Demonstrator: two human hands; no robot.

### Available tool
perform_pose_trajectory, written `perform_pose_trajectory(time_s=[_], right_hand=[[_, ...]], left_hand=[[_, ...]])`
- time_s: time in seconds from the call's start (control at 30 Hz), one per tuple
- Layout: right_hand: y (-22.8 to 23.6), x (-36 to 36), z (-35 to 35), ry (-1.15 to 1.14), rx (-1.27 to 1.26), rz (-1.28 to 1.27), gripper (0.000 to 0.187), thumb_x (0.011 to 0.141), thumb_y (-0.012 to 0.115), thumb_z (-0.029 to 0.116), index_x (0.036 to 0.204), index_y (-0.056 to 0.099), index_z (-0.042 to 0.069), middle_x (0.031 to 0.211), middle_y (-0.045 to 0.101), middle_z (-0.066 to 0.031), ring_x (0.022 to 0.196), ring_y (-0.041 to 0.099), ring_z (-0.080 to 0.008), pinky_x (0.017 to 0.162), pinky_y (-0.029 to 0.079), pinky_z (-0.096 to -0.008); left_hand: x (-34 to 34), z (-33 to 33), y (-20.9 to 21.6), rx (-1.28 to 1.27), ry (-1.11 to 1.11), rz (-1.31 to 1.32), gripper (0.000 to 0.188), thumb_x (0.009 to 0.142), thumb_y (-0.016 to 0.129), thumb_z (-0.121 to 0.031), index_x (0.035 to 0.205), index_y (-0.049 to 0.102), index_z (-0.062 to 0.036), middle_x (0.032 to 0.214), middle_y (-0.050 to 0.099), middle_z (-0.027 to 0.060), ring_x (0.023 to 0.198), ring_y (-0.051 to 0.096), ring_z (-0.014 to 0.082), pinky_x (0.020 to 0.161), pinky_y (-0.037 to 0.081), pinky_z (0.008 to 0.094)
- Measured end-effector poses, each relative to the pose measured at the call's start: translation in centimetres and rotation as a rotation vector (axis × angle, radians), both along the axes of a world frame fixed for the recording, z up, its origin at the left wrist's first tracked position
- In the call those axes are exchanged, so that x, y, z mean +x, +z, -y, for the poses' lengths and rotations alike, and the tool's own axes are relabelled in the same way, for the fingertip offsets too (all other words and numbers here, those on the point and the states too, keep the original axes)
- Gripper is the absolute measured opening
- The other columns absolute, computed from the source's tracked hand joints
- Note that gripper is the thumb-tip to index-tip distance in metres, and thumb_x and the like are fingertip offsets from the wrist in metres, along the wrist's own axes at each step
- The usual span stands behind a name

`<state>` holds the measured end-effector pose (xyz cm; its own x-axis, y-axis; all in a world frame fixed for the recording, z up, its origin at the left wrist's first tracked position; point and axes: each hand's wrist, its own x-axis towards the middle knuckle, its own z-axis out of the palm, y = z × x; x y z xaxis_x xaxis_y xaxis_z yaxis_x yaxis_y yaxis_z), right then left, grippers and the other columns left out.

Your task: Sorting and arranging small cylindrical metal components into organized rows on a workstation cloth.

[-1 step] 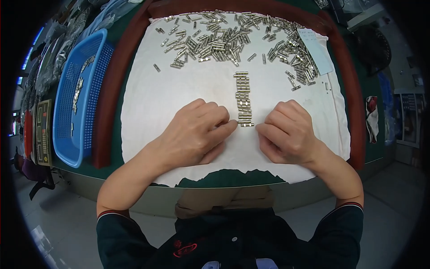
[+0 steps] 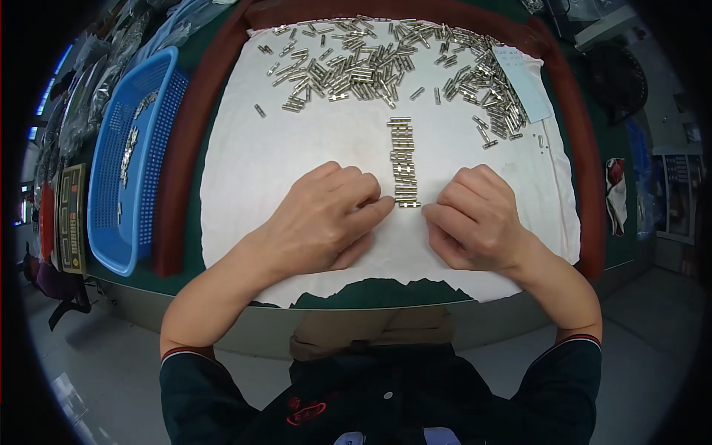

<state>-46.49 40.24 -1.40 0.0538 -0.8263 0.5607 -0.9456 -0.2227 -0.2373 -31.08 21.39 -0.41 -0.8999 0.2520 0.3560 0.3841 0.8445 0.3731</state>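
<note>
A narrow strip of silvery metal links, like a watch band, lies lengthwise on the white cloth. My left hand is closed beside its near end, the index fingertip at the left end of the nearest link. On the other side my right hand is curled too, its index fingertip very close to that link's right end. Whether either fingertip presses on the link I cannot tell. The thumbs and the insides of both hands are mostly hidden, so anything small in them does not show.
Loose metal links lie heaped along the cloth's far side, with another pile at far right by a pale blue paper slip. Dark red padded edging borders the work area. Left of it stands a blue plastic basket holding some links.
</note>
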Motion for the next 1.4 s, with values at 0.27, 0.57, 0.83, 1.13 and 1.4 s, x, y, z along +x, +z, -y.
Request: perform_pose_trajectory(time_s=[0.27, 0.57, 0.83, 1.13, 1.4], right_hand=[[0.33, -0.04, -0.2, -0.002, -0.02, 0.018, 0.021, 0.057, 0.069, 0.004, 0.076, 0.062, 0.005, 0.07, 0.048, -0.003, 0.064, 0.048, -0.0205, 0.055, 0.035, -0.0329], [0.31, 0.18, -0.11, -0.02, 0.015, -0.001, 0.036, 0.057, 0.068, 0.002, 0.093, 0.068, 0.002, 0.073, 0.052, -0.0031, 0.066, 0.05, -0.0205, 0.057, 0.038, -0.0331], [0.44, 0.06, -0.2, 0.037, 0.025, 0.012, 0.038, 0.056, 0.066, 0.002, 0.094, 0.07, 0.004, 0.073, 0.052, -0.0021, 0.065, 0.05, -0.0196, 0.057, 0.038, -0.0325], [0.42, -0.01, -0.13, 0.011, -0.013, 0.031, 0.037, 0.055, 0.065, 0.0, 0.092, 0.07, 0.003, 0.072, 0.053, -0.003, 0.063, 0.051, -0.0201, 0.056, 0.039, -0.0322], [0.2, 0.02, -0.08, -0.053, 0.031, 0.012, 0.039, 0.057, 0.065, -0.002, 0.096, 0.07, 0.003, 0.074, 0.054, -0.0032, 0.067, 0.052, -0.0204, 0.058, 0.04, -0.0323]], left_hand=[[0.0, -0.18, -0.09, 0.022, 0.008, -0.023, 0.042, 0.061, 0.066, 0.002, 0.103, 0.068, -0.0035, 0.084, 0.056, 0.0066, 0.069, 0.053, 0.0209, 0.064, 0.043, 0.0331], [0.01, -0.32, -0.42, 0.032, 0.017, -0.009, 0.044, 0.063, 0.066, 0.002, 0.107, 0.068, -0.0032, 0.084, 0.056, 0.0072, 0.069, 0.053, 0.0208, 0.063, 0.043, 0.0331], [0.1, -0.16, -0.26, 0.026, -0.035, 0.007, 0.047, 0.062, 0.068, 0.0, 0.109, 0.07, -0.0065, 0.082, 0.054, 0.0049, 0.067, 0.051, 0.0192, 0.061, 0.043, 0.0322], [-0.07, -0.12, -0.18, 0.08, 0.002, -0.035, 0.046, 0.062, 0.065, 0.002, 0.107, 0.07, -0.0046, 0.082, 0.056, 0.0059, 0.066, 0.052, 0.0198, 0.06, 0.043, 0.0319], [-0.14, -0.39, -0.52, 0.068, 0.089, -0.03, 0.046, 0.062, 0.063, 0.004, 0.107, 0.07, -0.003, 0.083, 0.055, 0.0068, 0.065, 0.052, 0.0203, 0.059, 0.044, 0.0325]])
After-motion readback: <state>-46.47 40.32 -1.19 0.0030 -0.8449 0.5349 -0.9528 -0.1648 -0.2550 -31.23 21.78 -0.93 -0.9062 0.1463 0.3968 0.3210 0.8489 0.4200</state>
